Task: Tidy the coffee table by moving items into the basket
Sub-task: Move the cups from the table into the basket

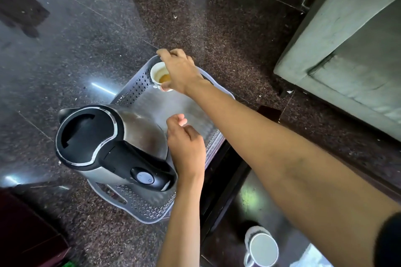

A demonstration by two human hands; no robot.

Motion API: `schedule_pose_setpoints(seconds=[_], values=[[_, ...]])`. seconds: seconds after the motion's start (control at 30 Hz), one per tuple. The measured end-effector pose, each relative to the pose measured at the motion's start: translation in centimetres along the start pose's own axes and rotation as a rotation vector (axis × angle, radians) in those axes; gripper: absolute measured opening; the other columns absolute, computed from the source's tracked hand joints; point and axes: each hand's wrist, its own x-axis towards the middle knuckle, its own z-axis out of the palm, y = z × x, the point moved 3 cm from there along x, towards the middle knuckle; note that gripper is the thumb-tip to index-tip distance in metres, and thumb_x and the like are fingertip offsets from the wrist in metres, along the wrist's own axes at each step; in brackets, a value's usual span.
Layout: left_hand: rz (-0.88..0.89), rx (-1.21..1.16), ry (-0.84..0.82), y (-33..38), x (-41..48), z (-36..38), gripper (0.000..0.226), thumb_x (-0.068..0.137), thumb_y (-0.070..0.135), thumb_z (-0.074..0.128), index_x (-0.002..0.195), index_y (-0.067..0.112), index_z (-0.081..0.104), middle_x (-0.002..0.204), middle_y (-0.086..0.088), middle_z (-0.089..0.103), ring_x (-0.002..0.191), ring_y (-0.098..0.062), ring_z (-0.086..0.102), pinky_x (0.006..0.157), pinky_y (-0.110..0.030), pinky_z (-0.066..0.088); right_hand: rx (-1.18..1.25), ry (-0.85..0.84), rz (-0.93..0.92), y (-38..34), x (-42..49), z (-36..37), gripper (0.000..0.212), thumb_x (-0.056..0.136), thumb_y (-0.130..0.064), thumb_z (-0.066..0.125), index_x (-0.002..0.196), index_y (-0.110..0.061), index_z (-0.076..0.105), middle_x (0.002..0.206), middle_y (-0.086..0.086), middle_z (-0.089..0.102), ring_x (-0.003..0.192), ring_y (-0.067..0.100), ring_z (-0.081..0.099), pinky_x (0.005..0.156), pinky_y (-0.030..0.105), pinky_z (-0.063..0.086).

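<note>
A grey perforated basket (130, 91) stands on the dark speckled floor. In its near left end is a steel electric kettle (97, 136) with a black lid and handle. My right hand (180, 71) reaches over the basket's far end, shut from above on a small white cup (157, 72) holding a little brown liquid. The cup is low inside the far corner; whether it touches the bottom I cannot tell. My left hand (187, 149) hovers just right of the kettle's handle, fingers loosely curled around nothing.
The dark glass coffee table (230, 212) lies at the lower right, bearing a white mug (262, 247). A grey sofa (347, 50) fills the upper right. A dark red-brown piece of furniture (26, 234) sits in the lower left corner.
</note>
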Motion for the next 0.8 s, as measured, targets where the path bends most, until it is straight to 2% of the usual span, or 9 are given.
schedule_pose_setpoints(seconds=[0.07,0.17,0.27,0.33,0.43,0.57,0.67,0.73,0.8], values=[[0.012,-0.004,-0.003,0.4,-0.5,-0.1,0.027,0.089,-0.004,0.038,0.111,0.003,0.052,0.108,-0.015,0.066,0.098,-0.029,0.063,0.082,-0.024,0.043,0.015,0.021,-0.013,-0.1,-0.9,-0.9,0.093,0.070,-0.032,0.081,0.144,-0.015,0.029,0.141,0.008,0.048,0.138,0.028,0.023,0.109,0.041,0.026],[0.070,0.018,-0.012,1.3,-1.6,-0.1,0.024,0.089,-0.003,0.040,0.108,0.005,0.054,0.103,-0.011,0.069,0.092,-0.026,0.064,0.075,-0.017,0.039,0.102,0.156,0.008,1.0,-3.9,-3.4,0.084,0.075,-0.031,0.076,0.145,-0.014,0.033,0.145,0.009,0.043,0.136,0.029,0.029,0.110,0.042,0.030],[0.113,-0.032,-0.086,2.2,-2.9,0.6,0.022,0.089,0.002,0.040,0.100,0.016,0.054,0.095,-0.002,0.070,0.086,-0.022,0.067,0.079,-0.032,0.050,0.168,0.344,0.074,4.1,-9.5,-6.0,0.075,0.075,-0.030,0.074,0.140,-0.010,0.042,0.142,0.013,0.045,0.132,0.031,0.036,0.111,0.039,0.029],[0.159,-0.044,-0.167,3.0,-4.3,1.6,0.025,0.088,0.003,0.040,0.096,0.022,0.053,0.089,0.003,0.069,0.080,-0.015,0.068,0.079,-0.029,0.051,0.099,0.395,0.168,6.7,-14.4,-6.9,0.074,0.075,-0.035,0.074,0.138,-0.008,0.045,0.142,0.017,0.043,0.133,0.034,0.036,0.112,0.037,0.025],[0.201,-0.023,-0.301,3.5,-7.0,3.5,0.026,0.091,-0.001,0.042,0.097,0.021,0.055,0.084,0.008,0.066,0.070,0.002,0.064,0.069,-0.006,0.043,0.004,0.293,0.456,11.0,-22.1,-6.7,0.087,0.073,-0.041,0.077,0.144,-0.010,0.037,0.149,0.023,0.030,0.135,0.040,0.029,0.112,0.043,0.023],[0.215,0.010,-0.429,2.5,-10.7,5.5,0.025,0.092,-0.002,0.040,0.101,0.014,0.058,0.087,0.002,0.067,0.074,-0.005,0.065,0.066,-0.002,0.040,-0.035,0.097,0.770,15.5,-31.7,-4.0,0.115,0.066,-0.039,0.085,0.153,-0.021,0.012,0.156,0.021,0.016,0.141,0.039,0.018,0.113,0.048,0.024],[0.170,0.044,-0.501,1.1,-13.1,6.3,0.027,0.094,-0.001,0.039,0.103,0.012,0.060,0.088,0.003,0.067,0.078,-0.004,0.064,0.066,0.000,0.040,0.029,0.072,0.822,17.8,-36.4,-1.3,0.120,0.062,-0.029,0.089,0.153,-0.022,0.011,0.158,0.016,0.015,0.144,0.036,0.016,0.113,0.050,0.026],[0.150,0.065,-0.531,0.1,-14.3,6.6,0.027,0.095,-0.001,0.039,0.103,0.012,0.060,0.088,0.002,0.067,0.077,-0.001,0.063,0.065,0.001,0.039,0.119,0.080,0.806,18.7,-37.8,0.4,0.116,0.063,-0.020,0.088,0.153,-0.020,0.015,0.159,0.015,0.016,0.145,0.035,0.015,0.115,0.049,0.026],[0.133,0.090,-0.555,-0.8,-15.2,6.7,0.027,0.095,-0.001,0.038,0.104,0.012,0.060,0.088,0.003,0.067,0.077,0.000,0.063,0.064,0.001,0.039,0.172,0.126,0.777,19.3,-38.4,1.5,0.105,0.067,-0.016,0.085,0.152,-0.018,0.023,0.157,0.014,0.022,0.143,0.034,0.022,0.114,0.045,0.028]])
